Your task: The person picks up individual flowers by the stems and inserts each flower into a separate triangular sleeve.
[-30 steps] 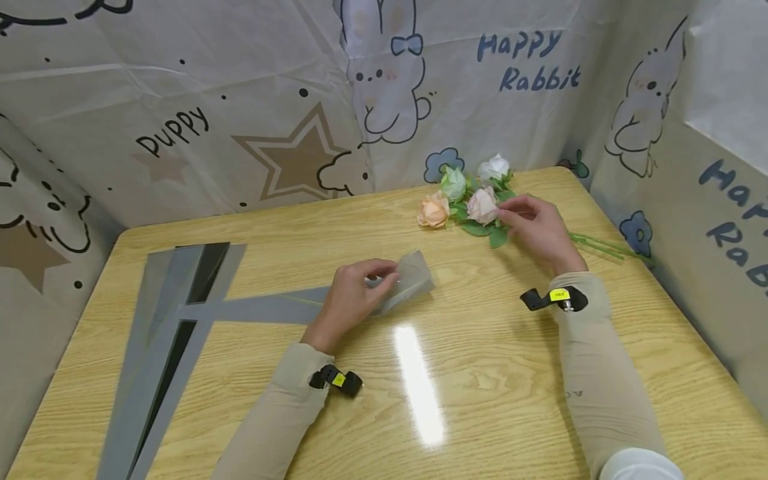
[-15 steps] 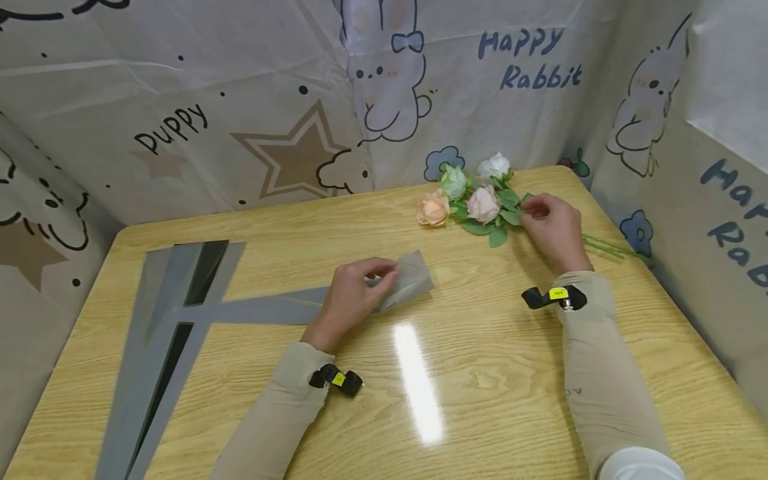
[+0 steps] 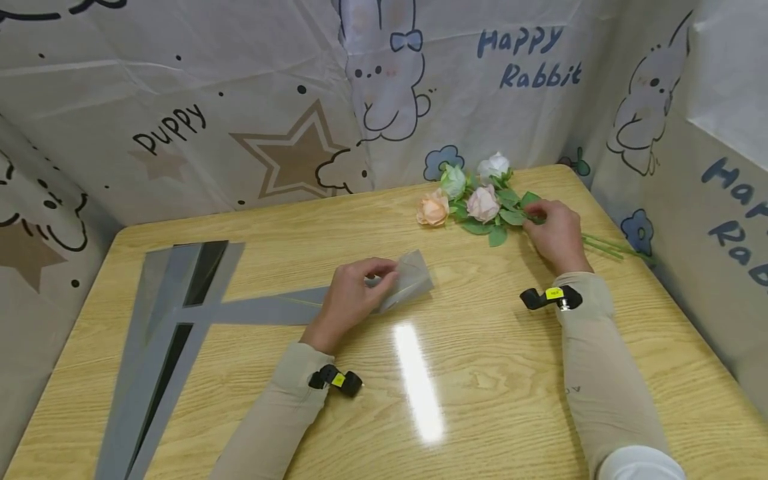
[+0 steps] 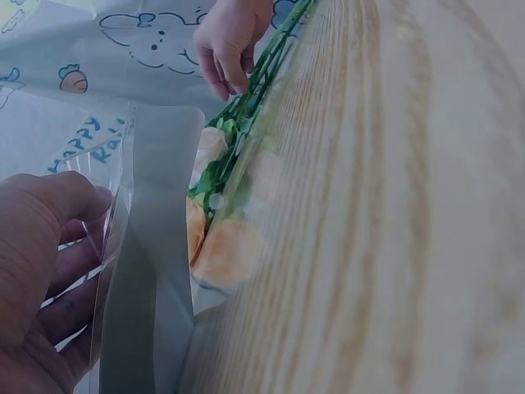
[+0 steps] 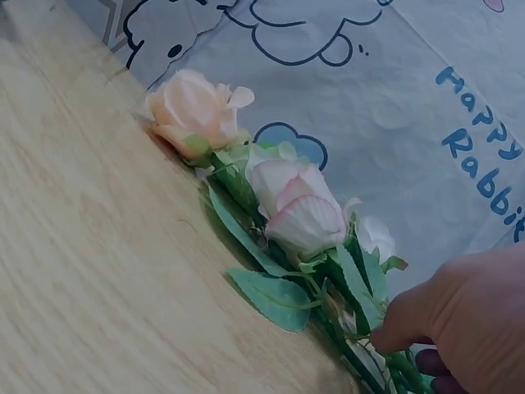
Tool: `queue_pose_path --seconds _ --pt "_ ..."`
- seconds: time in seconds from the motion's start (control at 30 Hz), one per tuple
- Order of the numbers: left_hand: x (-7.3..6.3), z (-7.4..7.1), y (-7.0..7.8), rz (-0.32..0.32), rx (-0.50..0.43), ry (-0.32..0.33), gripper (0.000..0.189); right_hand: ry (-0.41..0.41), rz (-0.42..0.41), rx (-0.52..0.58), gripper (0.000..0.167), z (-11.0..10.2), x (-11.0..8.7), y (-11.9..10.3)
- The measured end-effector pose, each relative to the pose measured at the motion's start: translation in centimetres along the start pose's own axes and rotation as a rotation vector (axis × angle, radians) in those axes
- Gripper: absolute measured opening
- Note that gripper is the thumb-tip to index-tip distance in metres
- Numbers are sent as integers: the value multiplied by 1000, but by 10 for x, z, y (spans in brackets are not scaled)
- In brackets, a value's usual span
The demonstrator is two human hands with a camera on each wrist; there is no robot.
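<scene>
"Flowers, four of them! Where are they?"

"On the wooden surface, near the back edge, over on the right. One is peach, one is green, one is pink and one is white."

"Are they close to the hands?"

"They are right at the right hand. The flower tops lie just to the left of it. Its thumb and fingers pinch the green stems, close to the leaves. The stem ends stick out on the other side of it."

"And the left hand?"

"That one is well apart from the flowers, more to the left and nearer to the person. Its thumb and fingers pinch some gray and clear wrap."

"Anything else?"

"Long gray sheets lie flat on the left side."
</scene>
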State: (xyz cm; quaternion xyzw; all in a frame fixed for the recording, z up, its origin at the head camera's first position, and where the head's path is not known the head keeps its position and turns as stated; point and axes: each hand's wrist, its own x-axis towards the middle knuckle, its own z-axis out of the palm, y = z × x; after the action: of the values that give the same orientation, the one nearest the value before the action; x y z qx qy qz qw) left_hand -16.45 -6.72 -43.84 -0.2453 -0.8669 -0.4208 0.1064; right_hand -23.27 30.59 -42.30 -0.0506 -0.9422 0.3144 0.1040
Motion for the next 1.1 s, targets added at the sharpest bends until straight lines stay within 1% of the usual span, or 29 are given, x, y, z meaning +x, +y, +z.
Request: queue_pose_path --seconds 0.47,0.6,0.73,0.9,1.1 --pt "0 1 -2 22 4 15 20 -3 -115 -127 25 7 1 7" --pt "0 1 -1 22 8 12 19 2 -124 -147 24 8 1 7" --pt "0 0 0 20 10 10 19 -14 -127 -165 24 6 0 5" --pt "0 0 1 21 9 14 19 -22 -151 -173 23 3 0 3" --pt "0 0 0 27 5 17 19 21 -195 -182 23 -2 -2 -3"
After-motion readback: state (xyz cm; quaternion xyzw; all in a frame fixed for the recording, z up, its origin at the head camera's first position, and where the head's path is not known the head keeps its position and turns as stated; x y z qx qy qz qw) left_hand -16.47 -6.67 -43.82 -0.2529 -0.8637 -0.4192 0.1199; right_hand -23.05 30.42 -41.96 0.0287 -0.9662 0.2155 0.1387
